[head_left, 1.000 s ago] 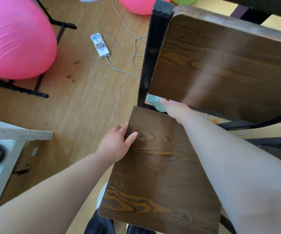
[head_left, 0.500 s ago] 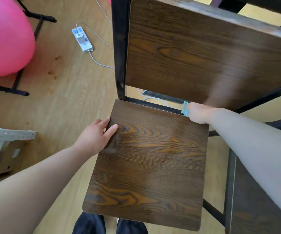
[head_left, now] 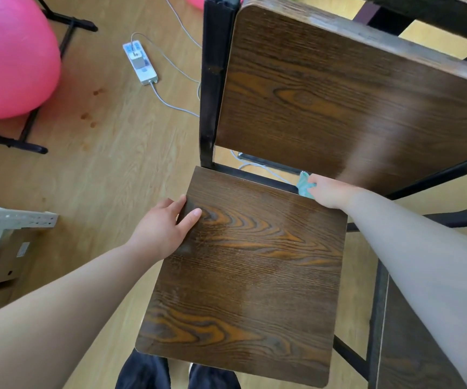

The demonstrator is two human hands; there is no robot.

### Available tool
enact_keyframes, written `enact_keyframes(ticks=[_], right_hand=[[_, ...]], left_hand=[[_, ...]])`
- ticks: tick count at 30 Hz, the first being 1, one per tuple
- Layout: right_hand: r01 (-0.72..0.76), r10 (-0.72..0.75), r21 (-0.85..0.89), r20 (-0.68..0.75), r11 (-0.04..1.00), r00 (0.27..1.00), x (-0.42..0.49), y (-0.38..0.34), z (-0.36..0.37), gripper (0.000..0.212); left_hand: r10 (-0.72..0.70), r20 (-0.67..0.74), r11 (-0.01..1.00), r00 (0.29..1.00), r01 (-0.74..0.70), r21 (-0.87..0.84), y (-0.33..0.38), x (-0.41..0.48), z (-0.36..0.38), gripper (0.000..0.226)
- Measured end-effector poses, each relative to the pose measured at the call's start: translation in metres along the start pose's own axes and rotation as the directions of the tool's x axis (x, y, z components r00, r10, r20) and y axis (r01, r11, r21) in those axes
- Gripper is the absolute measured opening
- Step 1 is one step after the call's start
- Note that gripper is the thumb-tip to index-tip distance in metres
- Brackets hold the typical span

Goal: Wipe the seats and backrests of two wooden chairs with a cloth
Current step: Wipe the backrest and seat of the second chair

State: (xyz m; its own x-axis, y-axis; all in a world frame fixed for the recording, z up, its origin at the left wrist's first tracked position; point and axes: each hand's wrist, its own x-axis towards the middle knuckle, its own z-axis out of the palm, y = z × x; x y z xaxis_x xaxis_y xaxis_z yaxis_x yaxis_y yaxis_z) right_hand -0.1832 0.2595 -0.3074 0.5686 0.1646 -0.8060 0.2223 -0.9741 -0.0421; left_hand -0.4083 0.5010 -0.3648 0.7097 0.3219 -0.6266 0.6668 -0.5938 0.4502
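Right fingers [head_left: 316,181] slid rightward clutching cloth [head_left: 304,187]; left fingers [head_left: 176,204] grip seat [head_left: 254,276] edge.

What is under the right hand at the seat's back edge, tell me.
A teal cloth pokes out from under the right hand at the rear edge of the seat. The hand covers the rest.

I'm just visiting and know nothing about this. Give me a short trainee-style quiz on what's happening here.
1. Which hand holds the cloth?
2. True or false: the left hand touches nothing.
3. What lies on the floor left of the chair? A power strip, B broom, C bucket.
Key: 1 right hand; 2 false, it grips the seat edge; 3 A.
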Motion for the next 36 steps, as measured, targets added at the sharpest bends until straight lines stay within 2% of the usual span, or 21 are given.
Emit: enact_keyframes(ticks=[4, 10, 14, 17, 19, 21, 24, 28, 32, 36], right_hand=[[0.045, -0.047, -0.04, -0.041, 0.998, 0.998, 0.001, -0.038, 0.003, 0.032], [0.247, -0.251, -0.048, -0.097, 0.968, 0.963, 0.013, -0.126, 0.019, 0.033], [0.29, -0.288, 0.028, -0.061, 0.957, 0.956, 0.027, -0.155, 0.022, 0.033], [0.248, -0.252, 0.205, -0.005, 0.947, 0.968, 0.029, -0.135, 0.018, 0.042], [0.165, -0.171, 0.245, 0.005, 0.955, 0.985, 0.032, -0.105, 0.017, 0.048], [0.089, -0.088, 0.211, -0.014, 0.973, 0.996, 0.033, -0.069, 0.017, 0.052], [0.001, 0.002, 0.098, -0.024, 0.995, 1.0, 0.028, -0.018, 0.012, 0.046], [-0.115, 0.109, -0.074, -0.075, 0.991, 0.991, 0.011, -0.001, 0.009, 0.042], [-0.093, 0.087, -0.069, -0.089, 0.993, 0.992, 0.02, -0.036, 0.015, 0.042], [0.064, -0.067, -0.037, -0.097, 0.997, 0.993, 0.028, -0.09, 0.022, 0.041]], left_hand=[[-0.006, -0.007, 1.0, 1.0, 0.006, -0.024, 0.001, 0.0, 0.002, 0.076], [-0.003, 0.009, 1.0, 1.0, 0.003, 0.0, 0.0, 0.001, -0.001, 0.078], [0.001, 0.017, 1.0, 1.0, -0.001, 0.02, 0.0, 0.002, -0.003, 0.078], [0.001, 0.035, 1.0, 0.999, -0.001, 0.011, 0.002, 0.002, -0.006, 0.076], [0.002, 0.048, 1.0, 0.999, -0.003, 0.017, 0.002, 0.002, -0.009, 0.076], [0.006, 0.057, 1.0, 0.998, -0.007, 0.02, 0.001, 0.002, -0.009, 0.076], [0.014, 0.058, 1.0, 0.998, -0.014, -0.004, 0.0, 0.001, -0.01, 0.075], [0.022, 0.064, 1.0, 0.998, -0.021, -0.015, -0.001, 0.001, -0.01, 0.075], [0.029, 0.063, 1.0, 0.998, -0.029, -0.008, -0.003, 0.001, -0.009, 0.075], [0.029, 0.066, 0.999, 0.997, -0.028, -0.024, -0.004, 0.0, -0.01, 0.073]])
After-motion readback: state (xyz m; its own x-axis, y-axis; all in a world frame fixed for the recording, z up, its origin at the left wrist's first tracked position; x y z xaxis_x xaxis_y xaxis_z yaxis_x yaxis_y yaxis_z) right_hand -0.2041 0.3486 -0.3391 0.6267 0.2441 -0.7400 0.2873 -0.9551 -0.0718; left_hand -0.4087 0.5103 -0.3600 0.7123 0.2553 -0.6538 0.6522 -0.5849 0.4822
